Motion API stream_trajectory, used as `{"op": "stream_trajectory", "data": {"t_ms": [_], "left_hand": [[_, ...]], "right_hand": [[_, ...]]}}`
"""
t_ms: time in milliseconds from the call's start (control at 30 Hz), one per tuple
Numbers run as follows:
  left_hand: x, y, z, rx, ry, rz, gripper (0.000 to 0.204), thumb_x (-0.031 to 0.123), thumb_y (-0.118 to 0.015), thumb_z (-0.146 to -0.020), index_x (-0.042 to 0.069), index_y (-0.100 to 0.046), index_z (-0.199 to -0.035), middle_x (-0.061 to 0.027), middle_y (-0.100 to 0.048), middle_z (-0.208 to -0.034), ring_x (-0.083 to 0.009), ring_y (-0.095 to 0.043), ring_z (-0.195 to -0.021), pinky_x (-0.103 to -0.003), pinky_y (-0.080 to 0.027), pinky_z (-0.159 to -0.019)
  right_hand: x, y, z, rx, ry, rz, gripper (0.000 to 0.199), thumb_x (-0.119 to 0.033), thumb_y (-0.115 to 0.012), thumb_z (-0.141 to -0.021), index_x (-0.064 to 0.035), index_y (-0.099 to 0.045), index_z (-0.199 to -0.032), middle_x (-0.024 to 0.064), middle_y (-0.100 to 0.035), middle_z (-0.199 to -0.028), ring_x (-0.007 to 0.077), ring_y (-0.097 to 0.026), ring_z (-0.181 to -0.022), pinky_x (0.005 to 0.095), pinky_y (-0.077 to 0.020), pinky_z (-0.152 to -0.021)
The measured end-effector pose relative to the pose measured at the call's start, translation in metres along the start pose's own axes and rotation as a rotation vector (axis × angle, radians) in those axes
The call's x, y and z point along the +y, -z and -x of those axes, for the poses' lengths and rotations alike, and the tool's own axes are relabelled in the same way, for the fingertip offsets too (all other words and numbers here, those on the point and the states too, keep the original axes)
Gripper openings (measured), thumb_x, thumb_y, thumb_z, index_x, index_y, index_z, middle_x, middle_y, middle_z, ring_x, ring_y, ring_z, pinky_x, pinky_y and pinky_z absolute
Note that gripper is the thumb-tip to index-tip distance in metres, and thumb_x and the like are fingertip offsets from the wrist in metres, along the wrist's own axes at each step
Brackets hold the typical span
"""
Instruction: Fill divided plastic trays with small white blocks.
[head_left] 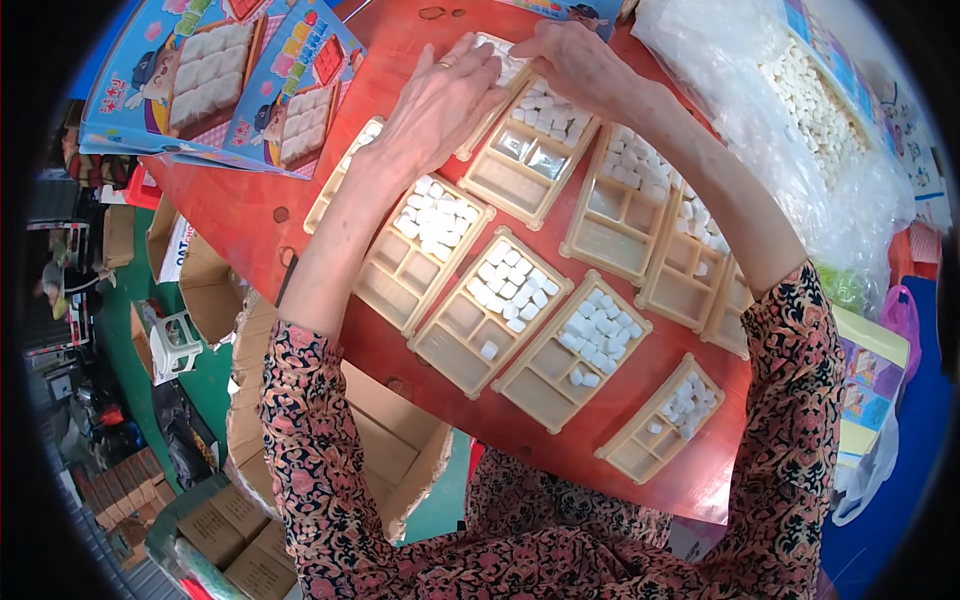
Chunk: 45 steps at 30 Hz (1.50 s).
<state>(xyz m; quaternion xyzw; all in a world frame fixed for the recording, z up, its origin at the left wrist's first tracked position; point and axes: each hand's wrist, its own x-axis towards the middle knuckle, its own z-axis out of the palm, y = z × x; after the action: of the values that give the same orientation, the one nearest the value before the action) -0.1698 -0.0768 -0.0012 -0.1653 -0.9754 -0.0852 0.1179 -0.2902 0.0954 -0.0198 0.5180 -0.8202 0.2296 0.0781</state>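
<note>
At the far edge of the red table, my left hand (445, 100) lies with its fingers stretched over a cream compartment tray (478, 137) of small white marshmallow-like pieces (500, 62). From the other side, my right hand (580, 65) reaches to the same tray. Its fingers are extended and bent downward at the pieces, with the tips partly hidden. Neither hand visibly lifts a piece. Just nearer, below my right hand, is another tray (508, 185) with white pieces in its large section and two clear packets (530, 153) in the small ones.
Several similar trays (470, 345) cover the red table (240, 215), each part-filled with white pieces. Printed blue boxes (215, 90) stand at the far left. A clear plastic bag (730, 90) and a heap of white pieces (820, 105) lie far right. Open cartons (395, 430) sit below the near left edge.
</note>
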Motion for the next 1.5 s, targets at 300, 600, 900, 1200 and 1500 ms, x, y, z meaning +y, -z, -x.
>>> {"op": "stream_trajectory", "data": {"t_ms": [300,600,900,1200,1500], "left_hand": [[-0.004,0.007,0.005,0.064,0.075,0.107,0.043,0.029,-0.046,-0.095,-0.001,-0.049,-0.126,-0.0172,-0.044,-0.138,-0.0352,-0.027,-0.137,-0.06,-0.021,-0.109],[0.004,0.002,0.01,-0.06,-0.004,-0.037,0.054,0.037,-0.042,-0.097,-0.003,-0.042,-0.133,-0.0202,-0.034,-0.144,-0.0355,-0.024,-0.138,-0.06,-0.018,-0.109],[0.032,0.011,0.017,0.015,-0.024,0.072,0.052,0.036,-0.046,-0.095,0.001,-0.044,-0.133,-0.0159,-0.034,-0.145,-0.0346,-0.022,-0.139,-0.058,-0.015,-0.11],[0.061,0.007,0.013,-0.078,-0.157,0.055,0.047,0.033,-0.047,-0.094,0.0,-0.05,-0.126,-0.0118,-0.039,-0.143,-0.0281,-0.02,-0.14,-0.058,-0.015,-0.11],[0.056,0.01,0.017,0.007,-0.099,0.161,0.045,0.027,-0.05,-0.092,-0.003,-0.05,-0.125,-0.0168,-0.041,-0.14,-0.0307,-0.024,-0.138,-0.055,-0.02,-0.11]], "right_hand": [[-0.01,0.014,-0.002,0.019,0.015,-0.027,0.027,-0.002,-0.052,-0.077,-0.0057,-0.067,-0.099,0.0122,-0.062,-0.1,0.0296,-0.059,-0.098,0.0381,-0.0464,-0.085],[-0.014,0.019,0.005,0.019,0.18,0.118,0.025,0.001,-0.055,-0.081,-0.0045,-0.067,-0.102,0.0152,-0.06,-0.087,0.0302,-0.06,-0.086,0.0383,-0.0462,-0.077],[-0.043,0.086,0.032,-0.133,-0.256,-0.133,0.012,-0.003,-0.057,-0.079,0.0004,-0.065,-0.087,0.0133,-0.061,-0.082,0.0283,-0.059,-0.074,0.0356,-0.0465,-0.067],[-0.024,0.061,0.065,-0.119,-0.027,-0.138,0.006,-0.003,-0.058,-0.08,0.0005,-0.063,-0.082,0.0137,-0.061,-0.082,0.0298,-0.06,-0.088,0.036,-0.0469,-0.08],[-0.025,0.072,0.057,-0.035,-0.012,-0.139,0.008,-0.005,-0.056,-0.078,0.002,-0.058,-0.077,0.0121,-0.055,-0.07,0.0293,-0.053,-0.063,0.0369,-0.0427,-0.064]]}}
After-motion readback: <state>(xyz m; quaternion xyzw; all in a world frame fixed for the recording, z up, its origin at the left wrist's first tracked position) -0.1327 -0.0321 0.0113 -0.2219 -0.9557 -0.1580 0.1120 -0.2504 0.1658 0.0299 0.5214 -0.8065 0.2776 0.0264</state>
